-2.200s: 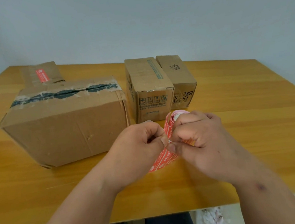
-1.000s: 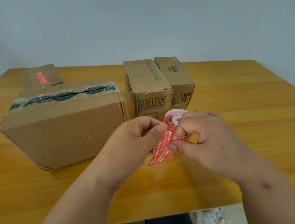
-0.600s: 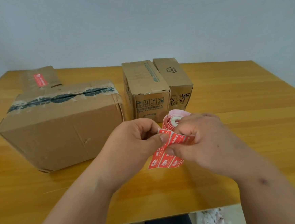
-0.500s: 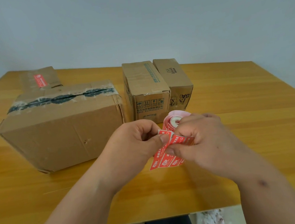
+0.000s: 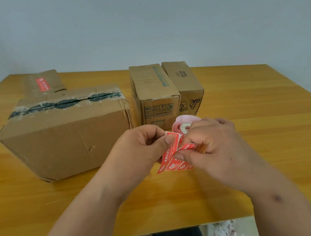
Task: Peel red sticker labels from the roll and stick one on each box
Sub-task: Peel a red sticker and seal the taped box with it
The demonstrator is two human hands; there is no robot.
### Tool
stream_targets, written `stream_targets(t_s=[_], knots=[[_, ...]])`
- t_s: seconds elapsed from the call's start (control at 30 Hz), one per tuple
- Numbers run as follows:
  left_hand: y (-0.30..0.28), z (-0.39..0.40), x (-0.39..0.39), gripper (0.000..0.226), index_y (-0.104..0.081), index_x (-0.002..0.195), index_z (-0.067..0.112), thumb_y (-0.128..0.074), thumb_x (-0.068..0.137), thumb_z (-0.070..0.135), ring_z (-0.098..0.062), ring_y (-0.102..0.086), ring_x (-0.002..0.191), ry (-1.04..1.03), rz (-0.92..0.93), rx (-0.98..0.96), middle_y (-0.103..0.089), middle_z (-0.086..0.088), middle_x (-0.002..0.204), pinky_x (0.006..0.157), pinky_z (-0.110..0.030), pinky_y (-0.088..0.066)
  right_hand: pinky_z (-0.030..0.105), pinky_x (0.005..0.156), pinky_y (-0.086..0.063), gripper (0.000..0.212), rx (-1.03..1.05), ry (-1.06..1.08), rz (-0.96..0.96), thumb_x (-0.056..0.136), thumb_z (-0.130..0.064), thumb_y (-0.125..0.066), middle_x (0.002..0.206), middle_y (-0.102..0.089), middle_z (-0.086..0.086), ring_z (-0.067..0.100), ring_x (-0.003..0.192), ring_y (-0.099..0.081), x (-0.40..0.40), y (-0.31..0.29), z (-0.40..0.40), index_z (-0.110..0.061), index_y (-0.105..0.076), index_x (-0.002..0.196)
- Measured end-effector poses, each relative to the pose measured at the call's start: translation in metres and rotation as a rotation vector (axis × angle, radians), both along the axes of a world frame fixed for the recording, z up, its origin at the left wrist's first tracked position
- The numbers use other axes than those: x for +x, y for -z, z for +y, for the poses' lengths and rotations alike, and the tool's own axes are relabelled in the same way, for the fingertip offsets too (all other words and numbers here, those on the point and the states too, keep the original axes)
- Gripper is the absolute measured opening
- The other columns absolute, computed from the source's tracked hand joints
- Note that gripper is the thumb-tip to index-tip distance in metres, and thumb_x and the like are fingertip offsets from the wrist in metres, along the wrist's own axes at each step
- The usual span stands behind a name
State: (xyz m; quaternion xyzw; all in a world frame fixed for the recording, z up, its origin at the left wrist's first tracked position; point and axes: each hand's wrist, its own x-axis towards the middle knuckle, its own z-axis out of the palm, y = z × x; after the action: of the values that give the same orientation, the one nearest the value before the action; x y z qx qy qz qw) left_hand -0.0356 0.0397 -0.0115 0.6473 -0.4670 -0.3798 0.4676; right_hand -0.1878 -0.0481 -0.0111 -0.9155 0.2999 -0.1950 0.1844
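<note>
Over the table's front middle, my right hand grips the roll of red sticker labels and pinches its loose strip. My left hand pinches one red label that stands partly lifted off the strip. A big taped cardboard box lies at the left. Behind it a flat box carries a red label. Two smaller boxes stand side by side behind my hands: a middle box and a right box, both without a red label on the faces I see.
The wooden table stretches bare to the right of the boxes and along its front edge. A plain grey wall rises behind it. Below the front edge I see dark trousers and a patch of pale floor.
My left hand has pulled a label upward, away from the strip, while my right hand turned the strip flatter and kept hold of the roll. The boxes have not moved.
</note>
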Motion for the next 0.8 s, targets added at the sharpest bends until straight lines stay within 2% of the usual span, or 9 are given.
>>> stream_targets(t_s=[0.1, 0.17, 0.2, 0.3, 0.4, 0.5, 0.67, 0.73, 0.8], knots=[[-0.002, 0.003, 0.004, 0.032, -0.073, 0.084, 0.024, -0.064, 0.077, 0.053, -0.028, -0.068, 0.081, 0.057, -0.008, 0.015, -0.074, -0.003, 0.082, 0.075, -0.042, -0.055, 0.035, 0.096, -0.023, 0.028, 0.003, 0.004, -0.001, 0.072, -0.047, -0.062, 0.082, -0.054, -0.027, -0.012, 0.092, -0.045, 0.0, 0.0, -0.002, -0.021, -0.058, 0.062], [-0.001, 0.004, 0.008, 0.022, -0.074, 0.083, 0.023, -0.07, 0.078, 0.044, -0.03, -0.069, 0.084, 0.093, 0.016, 0.044, -0.075, -0.003, 0.084, 0.077, -0.046, -0.055, 0.036, 0.097, -0.024, 0.028, 0.007, 0.01, 0.006, 0.072, -0.048, -0.063, 0.081, -0.055, -0.028, -0.011, 0.092, -0.046, 0.0, 0.0, -0.003, -0.023, -0.058, 0.061], [0.0, 0.004, 0.009, 0.016, -0.074, 0.082, 0.023, -0.071, 0.079, 0.038, -0.026, -0.071, 0.083, 0.104, 0.032, 0.054, -0.076, -0.001, 0.085, 0.076, -0.043, -0.058, 0.036, 0.098, -0.024, 0.027, 0.012, 0.013, 0.011, 0.071, -0.05, -0.064, 0.081, -0.055, -0.028, -0.01, 0.094, -0.046, 0.0, -0.001, -0.003, -0.025, -0.058, 0.061], [0.001, 0.003, 0.009, 0.011, -0.073, 0.076, 0.022, -0.07, 0.082, 0.031, -0.012, -0.073, 0.079, 0.085, 0.051, 0.052, -0.076, 0.003, 0.083, 0.069, -0.022, -0.054, 0.029, 0.098, -0.021, 0.028, 0.084, 0.021, 0.041, 0.073, -0.051, -0.071, 0.081, -0.062, -0.018, -0.008, 0.102, -0.043, 0.001, -0.008, 0.0, -0.026, -0.061, 0.065], [0.002, 0.001, 0.007, 0.013, -0.071, 0.074, 0.023, -0.069, 0.082, 0.032, -0.009, -0.072, 0.075, 0.054, 0.044, 0.039, -0.075, 0.005, 0.079, 0.062, -0.016, -0.052, 0.028, 0.099, -0.022, 0.024, 0.124, 0.035, 0.112, 0.074, -0.047, -0.073, 0.08, -0.062, -0.012, -0.006, 0.099, -0.043, 0.002, -0.014, 0.002, -0.026, -0.063, 0.067], [0.004, 0.0, 0.005, 0.014, -0.072, 0.075, 0.023, -0.068, 0.081, 0.035, -0.01, -0.072, 0.074, 0.037, 0.041, 0.033, -0.075, 0.004, 0.079, 0.064, -0.02, -0.054, 0.033, 0.101, -0.022, 0.02, 0.093, 0.042, 0.121, 0.075, -0.041, -0.074, 0.076, -0.06, -0.011, -0.003, 0.094, -0.045, 0.003, -0.013, 0.001, -0.025, -0.066, 0.066], [0.006, -0.002, 0.004, 0.018, -0.072, 0.078, 0.017, -0.067, 0.086, 0.032, -0.023, -0.072, 0.077, -0.01, 0.022, 0.021, -0.075, -0.002, 0.078, 0.074, -0.04, -0.061, 0.037, 0.101, -0.018, 0.022, -0.04, 0.032, 0.126, 0.076, -0.038, -0.075, 0.075, -0.059, -0.019, -0.001, 0.114, -0.044, 0.003, -0.01, 0.002, -0.028, -0.063, 0.061], [0.006, -0.002, 0.004, 0.019, -0.072, 0.079, 0.016, -0.066, 0.086, 0.033, -0.022, -0.072, 0.076, -0.019, 0.027, 0.023, -0.075, -0.002, 0.078, 0.073, -0.038, -0.06, 0.038, 0.101, -0.017, 0.023, -0.055, 0.025, 0.111, 0.076, -0.037, -0.075, 0.08, -0.061, -0.019, -0.001, 0.119, -0.042, 0.004, -0.011, 0.004, -0.029, -0.06, 0.06], [0.004, -0.001, 0.003, 0.019, -0.071, 0.081, 0.015, -0.066, 0.085, 0.033, -0.016, -0.072, 0.074, -0.018, 0.05, 0.025, -0.075, 0.0, 0.079, 0.071, -0.033, -0.061, 0.033, 0.099, -0.017, 0.019, -0.042, 0.03, 0.105, 0.075, -0.041, -0.074, 0.086, -0.064, -0.015, -0.003, 0.113, -0.042, 0.003, -0.014, 0.004, -0.026, -0.065, 0.068]])
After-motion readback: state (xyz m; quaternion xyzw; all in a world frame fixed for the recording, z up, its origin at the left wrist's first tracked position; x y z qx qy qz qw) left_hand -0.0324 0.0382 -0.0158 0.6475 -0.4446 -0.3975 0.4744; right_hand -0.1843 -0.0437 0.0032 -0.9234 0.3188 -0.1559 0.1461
